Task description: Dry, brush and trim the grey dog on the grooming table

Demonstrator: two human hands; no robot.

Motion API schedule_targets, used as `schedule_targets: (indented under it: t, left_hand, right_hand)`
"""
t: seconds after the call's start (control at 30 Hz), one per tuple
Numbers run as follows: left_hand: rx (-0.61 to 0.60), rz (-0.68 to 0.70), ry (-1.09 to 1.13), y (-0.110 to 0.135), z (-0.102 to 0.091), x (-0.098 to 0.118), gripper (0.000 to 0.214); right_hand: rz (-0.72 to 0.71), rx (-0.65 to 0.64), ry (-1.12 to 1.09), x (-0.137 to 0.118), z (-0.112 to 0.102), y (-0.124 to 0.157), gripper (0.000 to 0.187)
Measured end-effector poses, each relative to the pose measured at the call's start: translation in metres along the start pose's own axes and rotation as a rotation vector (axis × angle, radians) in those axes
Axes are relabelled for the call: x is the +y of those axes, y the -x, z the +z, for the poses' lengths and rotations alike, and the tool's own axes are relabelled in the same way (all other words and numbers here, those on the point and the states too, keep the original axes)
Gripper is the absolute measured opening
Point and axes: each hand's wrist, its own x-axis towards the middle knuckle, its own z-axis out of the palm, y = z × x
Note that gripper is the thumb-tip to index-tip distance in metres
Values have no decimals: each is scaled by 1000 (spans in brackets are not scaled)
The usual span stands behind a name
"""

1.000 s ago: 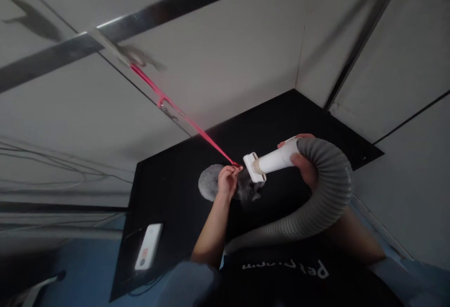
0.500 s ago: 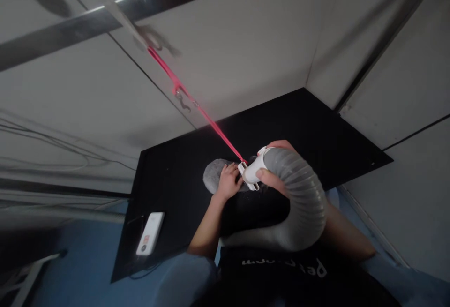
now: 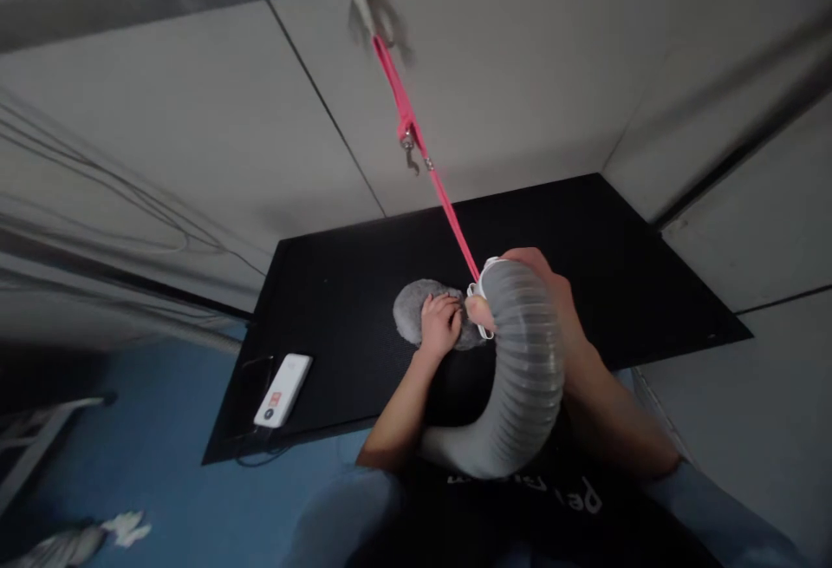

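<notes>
A small grey furry animal lies on a black table mat. My left hand rests on its fur, fingers curled into it. My right hand grips a white nozzle at the end of a ribbed grey hose, pointed down at the animal right beside my left hand. A pink leash runs taut from the animal up to a bar near the top of the view. Most of the animal's body is hidden behind my hands and the hose.
A white device with a cable lies at the mat's front left corner. White wall panels enclose the back and right. Blue floor lies left, with crumpled white cloth on it. Cables run along the left wall.
My right hand turned the nozzle from sideways to pointing down at the animal, and the hose swung in front. My left hand moved from the leash end onto the fur. The view tilted down.
</notes>
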Motion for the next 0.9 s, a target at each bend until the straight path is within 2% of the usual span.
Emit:
schedule_targets:
  t: [0.1,0.23,0.37,0.47,0.57,0.63,0.73,0.8,0.9]
  left_hand:
    - [46,-1,3,4,5,1,19]
    - [93,-56,-20,7,10,-2,21]
    - [69,-24,-37,11,10,-4,35]
    - [31,18,-61,15,10,-6,57]
    - [-12,51,-81,17,10,-9,68]
    - [-29,60,-97,19,9,-9,67]
    - [-46,118,-126,18,7,-6,65]
    - [-78,218,-153,15,6,-1,62]
    - [-202,418,-230,5,4,10,66]
  right_hand:
    - [20,-8,90,10,8,-1,35]
    - [6,-12,89,19,20,3,33]
    - [-27,68,53,20,13,15,46]
    - [37,59,46,18,7,19,46]
    - [94,76,11,12,1,23,46]
    - [97,95,-9,6,-7,29,46]
    - [77,192,9,1,-29,39,41]
    - [37,228,49,1,-48,44,36]
    - [-14,294,128,4,-70,50,28]
